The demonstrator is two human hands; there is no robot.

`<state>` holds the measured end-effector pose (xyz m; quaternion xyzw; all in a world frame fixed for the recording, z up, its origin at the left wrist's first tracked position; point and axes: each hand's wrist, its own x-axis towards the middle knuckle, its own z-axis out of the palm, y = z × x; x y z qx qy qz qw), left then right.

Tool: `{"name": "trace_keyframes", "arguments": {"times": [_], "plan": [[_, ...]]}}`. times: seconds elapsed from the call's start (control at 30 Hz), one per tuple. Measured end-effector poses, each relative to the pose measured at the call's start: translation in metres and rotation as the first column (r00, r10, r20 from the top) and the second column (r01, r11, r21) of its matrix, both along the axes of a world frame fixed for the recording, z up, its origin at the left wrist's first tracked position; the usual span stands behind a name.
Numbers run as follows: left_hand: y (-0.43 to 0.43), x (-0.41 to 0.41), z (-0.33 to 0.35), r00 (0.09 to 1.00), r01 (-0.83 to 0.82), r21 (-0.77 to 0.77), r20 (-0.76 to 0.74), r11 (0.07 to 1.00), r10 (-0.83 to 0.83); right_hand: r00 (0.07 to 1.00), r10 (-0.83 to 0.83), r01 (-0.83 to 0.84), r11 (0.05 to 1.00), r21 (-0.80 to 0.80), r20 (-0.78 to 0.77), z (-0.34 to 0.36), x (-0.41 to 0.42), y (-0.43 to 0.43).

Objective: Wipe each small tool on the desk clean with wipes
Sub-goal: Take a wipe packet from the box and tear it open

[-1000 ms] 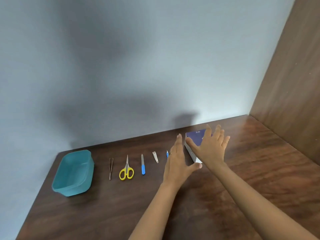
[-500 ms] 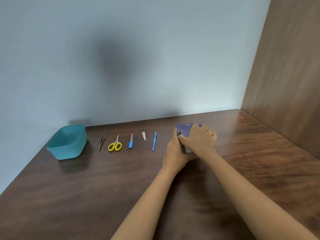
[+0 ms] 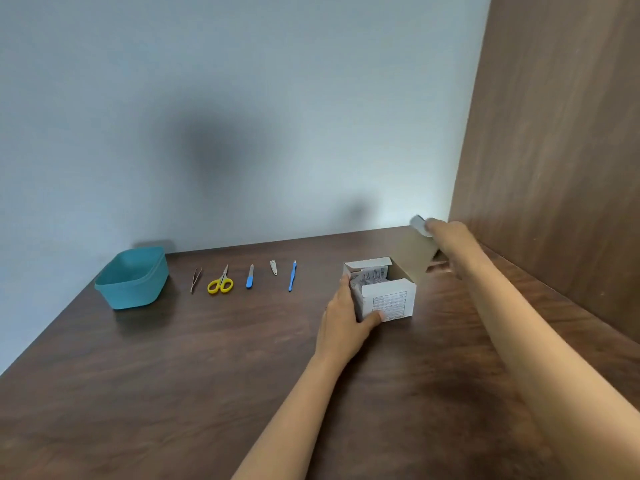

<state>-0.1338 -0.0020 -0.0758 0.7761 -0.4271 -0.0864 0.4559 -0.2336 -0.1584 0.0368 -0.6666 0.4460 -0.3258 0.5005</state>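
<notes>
A small white wipe box (image 3: 391, 303) stands on the dark wooden desk (image 3: 173, 375), right of centre. My left hand (image 3: 341, 327) grips its left side, thumb on the front face. My right hand (image 3: 450, 240), blurred, holds the box lid (image 3: 415, 251) swung up and back to the right. Wrapped wipe packets (image 3: 370, 276) show inside. In a row left of the box lie tweezers (image 3: 195, 279), yellow scissors (image 3: 221, 282), a blue-handled file (image 3: 250, 277), a nail clipper (image 3: 273, 267) and a thin blue tool (image 3: 293, 276).
A teal plastic tub (image 3: 133, 278) sits at the far left of the row, near the pale wall (image 3: 242, 116). A brown wooden side panel (image 3: 554, 168) closes off the desk on the right.
Both hands lay on the shut box before. Now my right hand has swung the lid open to the right, and the packets inside show. My left hand stays on the box.
</notes>
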Motion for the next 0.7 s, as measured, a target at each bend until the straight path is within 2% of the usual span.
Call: {"name": "trace_keyframes", "arguments": {"times": [0.03, 0.1, 0.23, 0.3, 0.37, 0.4, 0.47, 0.53, 0.6, 0.7], "plan": [[0.001, -0.001, 0.000, 1.000, -0.001, -0.001, 0.009, 1.000, 0.001, 0.993, -0.095, 0.087, 0.990, -0.113, -0.069, -0.006, -0.006, -0.007], [0.001, -0.001, -0.002, 1.000, -0.006, -0.005, 0.023, 1.000, 0.006, 0.940, -0.245, 0.157, 0.928, -0.338, -0.236, -0.027, -0.014, -0.015], [0.001, 0.000, -0.004, 0.999, -0.006, -0.012, 0.040, 1.000, 0.006, 0.845, -0.299, 0.024, 0.849, -0.528, -0.443, -0.073, -0.011, -0.016], [0.000, 0.000, -0.005, 0.999, -0.005, -0.021, 0.036, 1.000, 0.006, 0.830, -0.354, 0.004, 0.777, -0.630, -0.431, -0.078, -0.004, -0.012], [-0.001, 0.001, -0.006, 0.999, -0.009, -0.027, 0.035, 1.000, 0.010, 0.889, -0.346, 0.012, 0.673, -0.739, -0.301, -0.067, 0.005, -0.003], [-0.002, 0.002, -0.007, 0.999, -0.010, -0.031, 0.037, 0.999, 0.012, 0.922, -0.284, -0.021, 0.640, -0.768, -0.262, -0.059, 0.010, 0.001], [-0.003, 0.002, -0.007, 0.999, -0.011, -0.044, 0.039, 0.999, 0.012, 0.938, -0.071, -0.204, 0.679, -0.705, -0.340, -0.043, 0.022, 0.011], [-0.004, 0.002, -0.007, 0.999, -0.015, -0.048, 0.051, 0.999, 0.017, 0.847, 0.077, -0.394, 0.755, -0.524, -0.526, -0.035, 0.033, 0.019], [-0.004, 0.002, -0.007, 0.998, -0.019, -0.046, 0.059, 0.999, 0.021, 0.737, 0.041, -0.459, 0.763, -0.455, -0.674, -0.036, 0.045, 0.025], [-0.004, 0.002, -0.006, 0.999, -0.013, -0.065, 0.035, 0.998, 0.016, 0.633, -0.111, -0.474, 0.727, -0.497, -0.766, -0.044, 0.056, 0.030]]}}
